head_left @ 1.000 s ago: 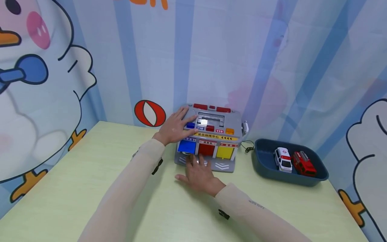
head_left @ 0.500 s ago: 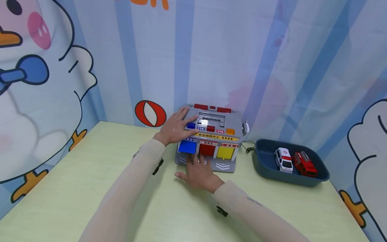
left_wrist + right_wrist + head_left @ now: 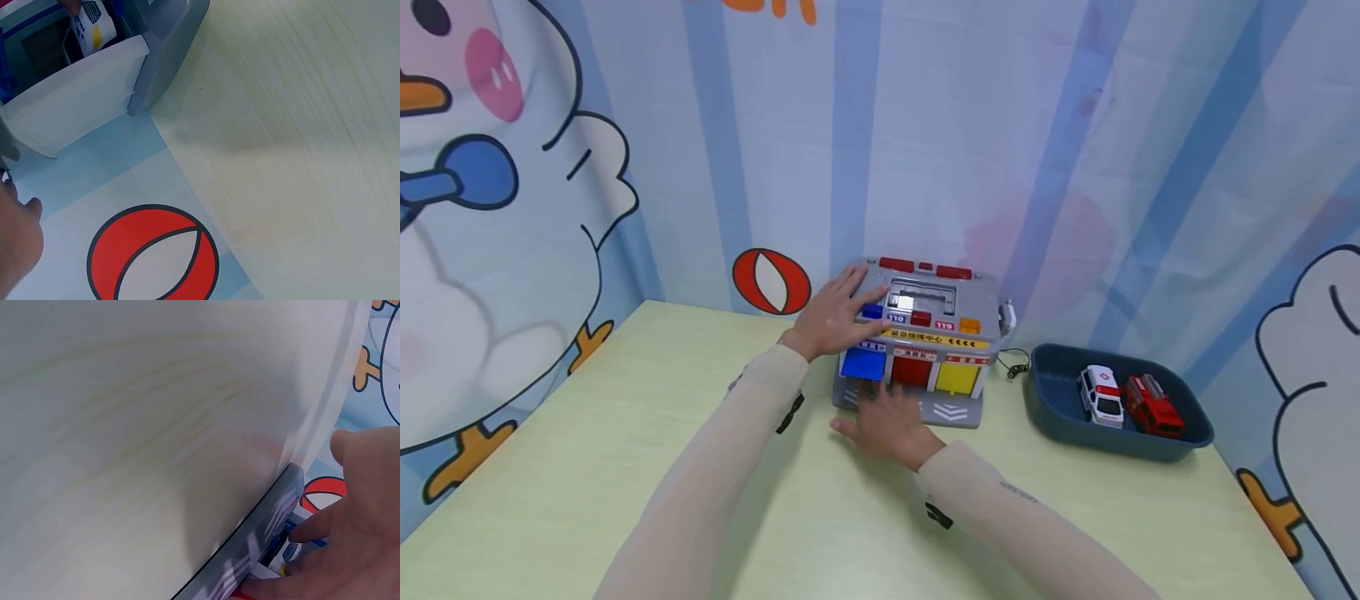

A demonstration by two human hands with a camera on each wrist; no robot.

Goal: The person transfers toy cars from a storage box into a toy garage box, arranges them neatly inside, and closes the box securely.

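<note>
A grey toy emergency station (image 3: 981, 304) with blue, red and yellow doors stands at the back of the table. My left hand (image 3: 829, 318) rests on the left of its roof, fingers spread. The blue door (image 3: 862, 364) is swung up. Under it reach the fingers of my right hand (image 3: 891, 423), held low over the grey ramp (image 3: 953, 412). Through the station's side, the left wrist view shows a white toy car (image 3: 94, 28) with blue and yellow markings inside, a fingertip at its end. The right wrist view has fingers (image 3: 312, 528) at the doorway beside the car.
To the right of the station a dark blue tray (image 3: 1052, 425) holds a white toy ambulance (image 3: 1102, 396) and a red toy fire engine (image 3: 1153, 406). A thin black cord (image 3: 1017, 365) lies between station and tray. A printed curtain (image 3: 775, 125) hangs close behind.
My right hand has shifted slightly left and forward, its fingers going further under the blue door. The car's edge that showed below the door is now out of sight. My left hand stays put.
</note>
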